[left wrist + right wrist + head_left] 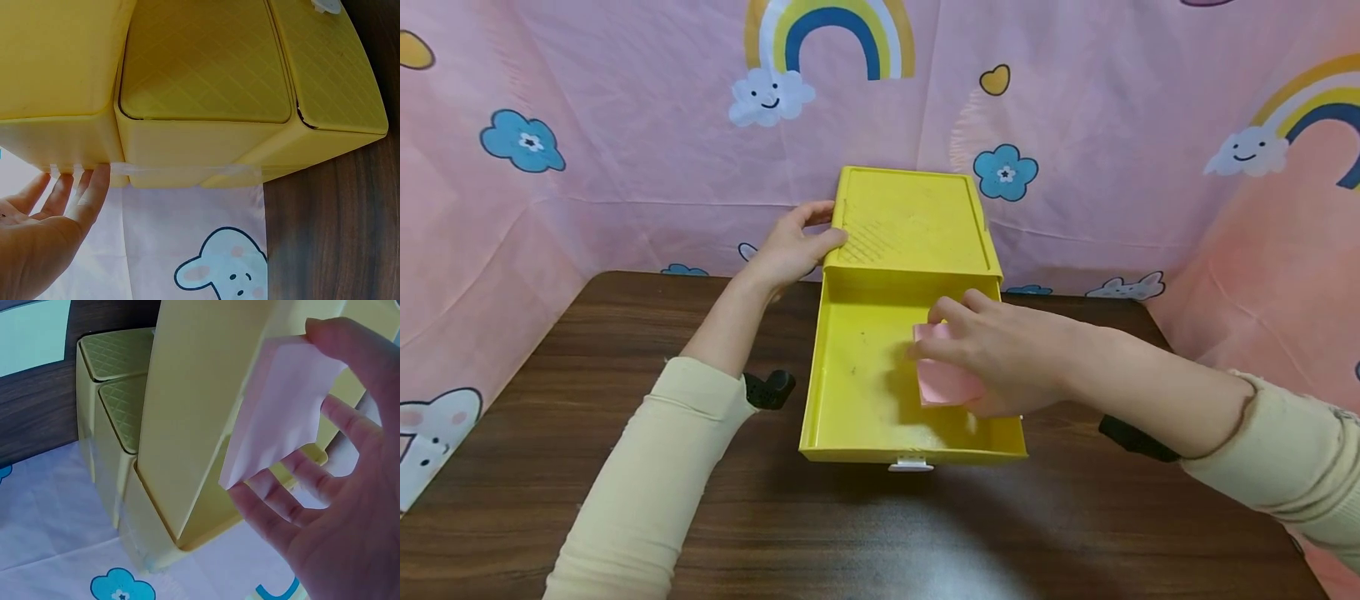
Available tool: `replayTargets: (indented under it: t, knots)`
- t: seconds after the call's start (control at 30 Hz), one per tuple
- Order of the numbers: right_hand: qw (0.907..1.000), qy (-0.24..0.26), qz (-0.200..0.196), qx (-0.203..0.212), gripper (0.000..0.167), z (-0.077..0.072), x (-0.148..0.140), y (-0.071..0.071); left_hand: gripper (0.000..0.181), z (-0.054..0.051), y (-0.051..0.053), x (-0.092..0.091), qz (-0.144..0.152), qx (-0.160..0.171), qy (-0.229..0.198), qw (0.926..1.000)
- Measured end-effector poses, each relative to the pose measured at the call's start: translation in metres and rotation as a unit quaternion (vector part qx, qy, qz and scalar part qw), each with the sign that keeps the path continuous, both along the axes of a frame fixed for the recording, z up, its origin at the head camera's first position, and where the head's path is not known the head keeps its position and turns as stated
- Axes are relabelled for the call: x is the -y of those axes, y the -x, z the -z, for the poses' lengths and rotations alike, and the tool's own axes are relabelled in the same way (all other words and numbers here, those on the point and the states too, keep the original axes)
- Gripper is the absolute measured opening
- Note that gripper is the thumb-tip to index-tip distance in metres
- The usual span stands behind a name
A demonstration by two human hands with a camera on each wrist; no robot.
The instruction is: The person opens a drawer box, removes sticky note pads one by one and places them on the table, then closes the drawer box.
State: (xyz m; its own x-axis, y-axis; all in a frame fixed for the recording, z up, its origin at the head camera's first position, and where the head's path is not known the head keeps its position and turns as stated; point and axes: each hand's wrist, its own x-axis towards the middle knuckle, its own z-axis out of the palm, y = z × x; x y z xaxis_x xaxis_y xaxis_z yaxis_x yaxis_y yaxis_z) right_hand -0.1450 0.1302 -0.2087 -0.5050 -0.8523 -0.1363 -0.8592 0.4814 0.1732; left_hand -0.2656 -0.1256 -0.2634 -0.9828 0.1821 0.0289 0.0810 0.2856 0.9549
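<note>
A yellow plastic drawer unit (pixel 917 217) stands at the back of the table, with its top drawer (pixel 848 375) pulled out toward me. My left hand (pixel 792 250) rests against the unit's left side, its thumb at the top edge; in the left wrist view the fairly straight fingers touch the side wall. Over the right part of the drawer, my right hand (pixel 1018 350) pinches a pink pad of sticky notes (pixel 946 382) between thumb and fingers. The right wrist view shows the pad (pixel 281 406) tilted, held by its edges. Apart from the pad, nothing lies on the visible drawer floor.
A small white handle (pixel 912 465) sticks out from the open drawer's front. Lower drawers (pixel 206 62) appear closed in the left wrist view. The dark wooden table (pixel 700 500) extends around the unit, and a pink patterned cloth (pixel 662 125) hangs behind it.
</note>
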Motion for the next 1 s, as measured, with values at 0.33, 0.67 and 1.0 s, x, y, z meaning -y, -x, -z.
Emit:
replayTargets:
  t: [0.33,0.67,1.0]
  knots:
    - [0.9998,0.012,0.013,0.006,0.068,-0.007,-0.008,-0.001,0.058,0.001,-0.001,0.000,-0.004,-0.005,0.004,1.0000]
    - [0.9988,0.025,0.041,0.012,0.070,-0.010,-0.022,-0.002,0.058,0.000,-0.001,-0.001,-0.002,-0.005,0.006,1.0000]
    - [0.9978,0.056,0.036,0.002,0.066,-0.010,-0.036,0.000,0.059,0.000,0.000,0.000,-0.007,0.000,0.012,0.9999]
